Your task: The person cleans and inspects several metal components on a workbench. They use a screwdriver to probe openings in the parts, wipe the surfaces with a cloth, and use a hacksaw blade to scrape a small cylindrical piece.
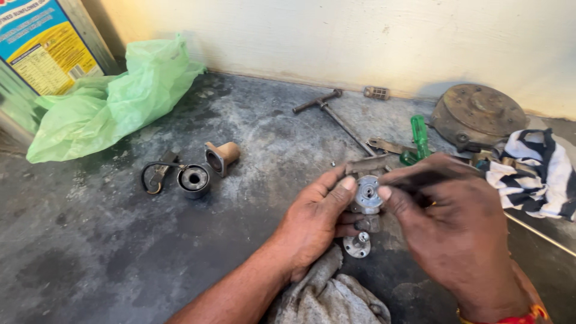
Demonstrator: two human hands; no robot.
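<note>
Two hands meet over one small part here. Your left hand (315,219) cradles a round silver metal fitting (366,195) from the side, thumb pressed along its upper edge and fingers curled beneath it, so the piece is held just above the grey concrete floor (120,240). Your right hand (456,228) is closed in a pinch, thumb and forefinger touching the fitting's right rim, with a thin dark tool (429,177) lying across the fingers — whether it is a pick or a small driver is too blurred to tell.

The step in hand looks like working at the fitting's centre bore while the left hand steadies it. The next move, as I judge it, calls for a firm left grip so the part cannot turn, and a small, controlled motion of the right fingertips — nothing forceful.

Directly below the fitting lies a small flanged disc (358,245) on the floor, beside a grey rag (333,297). Well apart to the left sit a cylindrical bearing housing (194,180) and a tan flanged sleeve (222,156); a green-handled screwdriver (419,137) rests just beyond your hands.
</note>
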